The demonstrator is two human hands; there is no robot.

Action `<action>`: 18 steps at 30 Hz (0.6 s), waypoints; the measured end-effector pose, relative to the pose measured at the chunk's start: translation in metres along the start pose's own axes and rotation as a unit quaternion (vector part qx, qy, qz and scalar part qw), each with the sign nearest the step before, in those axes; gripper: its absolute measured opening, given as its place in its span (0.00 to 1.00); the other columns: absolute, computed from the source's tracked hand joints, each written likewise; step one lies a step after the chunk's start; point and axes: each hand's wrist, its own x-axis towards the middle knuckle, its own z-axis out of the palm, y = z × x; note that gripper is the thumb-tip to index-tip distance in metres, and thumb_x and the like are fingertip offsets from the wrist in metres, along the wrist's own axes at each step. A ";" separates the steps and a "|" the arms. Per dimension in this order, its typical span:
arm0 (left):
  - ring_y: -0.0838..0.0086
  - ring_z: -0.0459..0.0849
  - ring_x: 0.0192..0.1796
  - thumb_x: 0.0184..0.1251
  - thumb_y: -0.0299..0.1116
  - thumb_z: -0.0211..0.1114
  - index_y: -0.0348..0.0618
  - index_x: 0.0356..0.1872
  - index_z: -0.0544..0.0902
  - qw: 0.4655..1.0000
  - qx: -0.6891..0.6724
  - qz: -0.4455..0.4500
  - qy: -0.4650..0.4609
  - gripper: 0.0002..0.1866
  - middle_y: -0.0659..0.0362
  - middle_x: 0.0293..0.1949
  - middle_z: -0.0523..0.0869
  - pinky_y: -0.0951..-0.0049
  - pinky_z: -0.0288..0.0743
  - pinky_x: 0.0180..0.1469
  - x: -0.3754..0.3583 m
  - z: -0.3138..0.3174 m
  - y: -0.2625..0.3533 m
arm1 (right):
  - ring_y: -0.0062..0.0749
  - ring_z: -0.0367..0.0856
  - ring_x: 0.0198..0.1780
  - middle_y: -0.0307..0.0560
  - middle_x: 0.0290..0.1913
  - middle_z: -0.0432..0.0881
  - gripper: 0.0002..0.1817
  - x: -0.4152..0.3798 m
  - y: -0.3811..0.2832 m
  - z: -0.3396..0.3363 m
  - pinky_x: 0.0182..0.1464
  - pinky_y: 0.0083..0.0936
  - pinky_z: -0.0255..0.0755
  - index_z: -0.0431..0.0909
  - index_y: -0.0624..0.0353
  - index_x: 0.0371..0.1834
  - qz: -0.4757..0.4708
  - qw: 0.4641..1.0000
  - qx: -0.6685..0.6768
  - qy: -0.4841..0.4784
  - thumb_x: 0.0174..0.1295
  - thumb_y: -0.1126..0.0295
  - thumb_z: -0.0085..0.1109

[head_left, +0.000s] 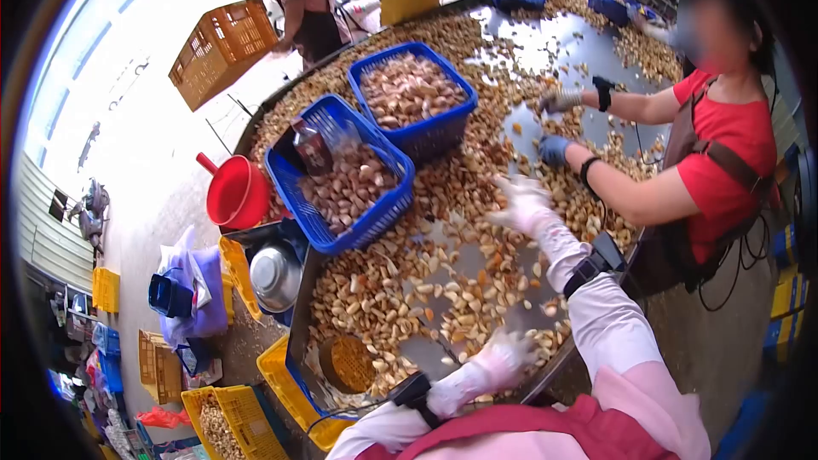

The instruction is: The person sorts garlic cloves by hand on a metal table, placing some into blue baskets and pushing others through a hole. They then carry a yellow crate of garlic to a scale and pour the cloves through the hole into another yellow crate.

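A large metal table (464, 260) is spread with many pale, shell-like pieces (366, 298). My left hand (505, 356), in a white glove, is low over the pieces near the table's front edge, its fingers blurred. My right hand (521, 203), also gloved in white, reaches farther out over the pieces, fingers apart and nothing visible in them. Beyond it to the left stand two blue baskets, one (400, 192) with brownish pieces and a clear scoop-like item (313, 149), the other (467, 115) full of pinkish pieces.
A co-worker in red (737, 136) works at the right, gloved hands near my right hand. Two more people stand at the far side. A red dipper (234, 192), a metal bowl (276, 278) and yellow crates (247, 413) are at the left.
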 end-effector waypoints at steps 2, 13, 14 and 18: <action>0.61 0.84 0.50 0.60 0.42 0.66 0.56 0.44 0.86 1.000 -0.018 -0.006 -0.010 0.12 0.58 0.42 0.84 0.50 0.75 0.56 -0.044 -0.015 -0.027 | 0.56 0.56 0.78 0.55 0.77 0.62 0.45 -0.010 0.034 0.008 0.75 0.57 0.54 0.69 0.33 0.75 0.132 0.989 -0.050 -0.036 0.51 0.37 0.70; 0.52 0.79 0.60 0.51 0.48 0.76 0.53 0.48 0.89 0.886 0.075 -0.443 0.115 0.23 0.49 0.57 0.82 0.56 0.76 0.61 -0.184 -0.096 -0.124 | 0.60 0.71 0.69 0.61 0.67 0.70 0.51 -0.109 0.001 0.030 0.68 0.43 0.72 0.65 0.50 0.74 0.001 0.988 -0.036 -0.153 0.44 0.49 0.77; 0.51 0.78 0.61 0.49 0.44 0.78 0.51 0.47 0.89 0.874 -0.005 -0.466 0.138 0.22 0.48 0.55 0.82 0.56 0.76 0.61 -0.194 -0.089 -0.116 | 0.56 0.76 0.66 0.63 0.64 0.71 0.55 -0.125 -0.004 0.023 0.66 0.41 0.75 0.59 0.47 0.76 0.006 0.974 -0.106 -0.202 0.43 0.48 0.78; 0.71 0.83 0.35 0.58 0.38 0.75 0.39 0.40 0.87 0.707 -0.330 -0.569 0.258 0.14 0.54 0.45 0.83 0.72 0.80 0.38 -0.239 -0.030 -0.088 | 0.61 0.75 0.67 0.70 0.70 0.64 0.62 -0.188 -0.061 0.058 0.65 0.42 0.78 0.52 0.47 0.77 -0.040 0.928 -0.043 -0.369 0.37 0.58 0.85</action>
